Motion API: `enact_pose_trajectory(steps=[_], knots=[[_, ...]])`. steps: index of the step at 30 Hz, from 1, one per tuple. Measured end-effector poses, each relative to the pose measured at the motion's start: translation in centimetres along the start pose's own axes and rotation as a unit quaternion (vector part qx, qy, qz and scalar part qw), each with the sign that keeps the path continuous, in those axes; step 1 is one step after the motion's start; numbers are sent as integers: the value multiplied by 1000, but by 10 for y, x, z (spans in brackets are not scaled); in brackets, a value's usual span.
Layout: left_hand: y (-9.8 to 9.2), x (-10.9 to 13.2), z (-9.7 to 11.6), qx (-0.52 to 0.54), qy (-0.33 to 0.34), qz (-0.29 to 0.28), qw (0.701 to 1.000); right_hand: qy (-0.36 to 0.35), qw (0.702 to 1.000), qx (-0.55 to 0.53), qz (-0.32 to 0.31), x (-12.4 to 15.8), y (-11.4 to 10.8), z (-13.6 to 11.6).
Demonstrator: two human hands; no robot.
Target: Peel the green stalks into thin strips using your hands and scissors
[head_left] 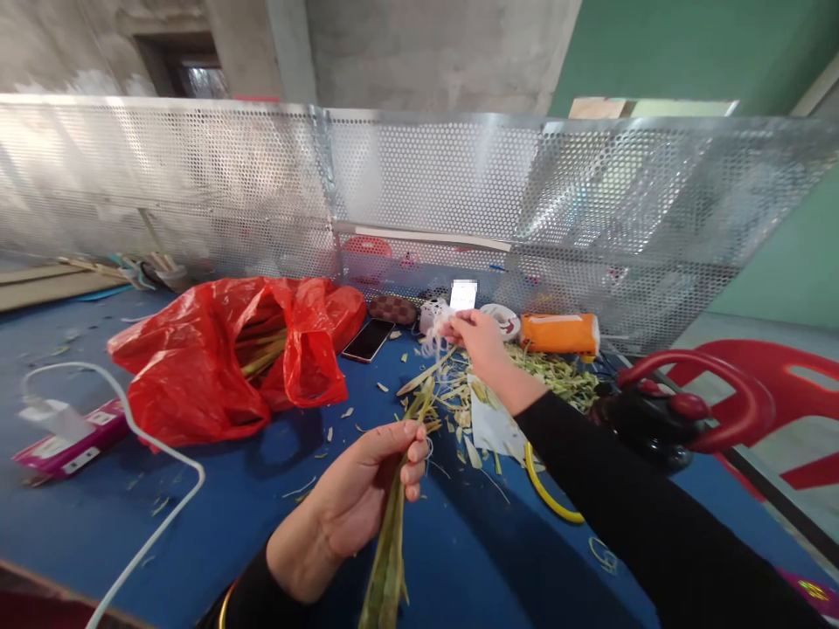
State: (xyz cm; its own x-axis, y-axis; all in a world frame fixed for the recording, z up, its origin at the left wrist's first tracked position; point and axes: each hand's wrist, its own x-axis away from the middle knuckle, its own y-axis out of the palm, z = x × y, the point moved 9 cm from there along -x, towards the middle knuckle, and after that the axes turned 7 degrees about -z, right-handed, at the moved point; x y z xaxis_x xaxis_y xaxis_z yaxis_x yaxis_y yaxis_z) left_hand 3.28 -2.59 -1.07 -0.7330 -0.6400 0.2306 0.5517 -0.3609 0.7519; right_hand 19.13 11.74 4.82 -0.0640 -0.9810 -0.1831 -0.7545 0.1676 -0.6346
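My left hand is closed around a bundle of long, dried green-brown leaf strips above the front of the table. The strips' narrow ends point away from me, past my thumb. Farther back, my right hand reaches over a scatter of leaf scraps with its fingers pinched on a tangle of white threads. Below my right wrist lies a white sheet. A red plastic bag on the left gapes open, showing more leaf strips inside.
Behind the blue table stands a perforated metal screen. A phone, an orange packet and a tape roll lie near it. At right are a kettle and yellow ring; at left, a power strip with a white cable.
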Motion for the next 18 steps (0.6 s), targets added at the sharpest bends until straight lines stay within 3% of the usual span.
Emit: enact_pose_trajectory(steps=[3,5,10,12,15,18], knots=[[-1,-1,2,6,1,-1,1000,-9,1000,7,-13,-3,3,-12],[-1,-1,4,6,0,-3,1000,-23,999,13,-42,13,7,-18],[8,-5,2,-39,-17,-18,999,-82,977,-37,-193,98,24,-31],[17,-9,-3,-58,-30,-32,997,-76,950,-142,-268,133,29,-29],[34,-19,-13,-73,-53,-49,995,-53,934,-240,-258,162,17,-18],[54,-31,-23,-93,-79,-68,990,-25,932,-293,-211,173,-1,-2]])
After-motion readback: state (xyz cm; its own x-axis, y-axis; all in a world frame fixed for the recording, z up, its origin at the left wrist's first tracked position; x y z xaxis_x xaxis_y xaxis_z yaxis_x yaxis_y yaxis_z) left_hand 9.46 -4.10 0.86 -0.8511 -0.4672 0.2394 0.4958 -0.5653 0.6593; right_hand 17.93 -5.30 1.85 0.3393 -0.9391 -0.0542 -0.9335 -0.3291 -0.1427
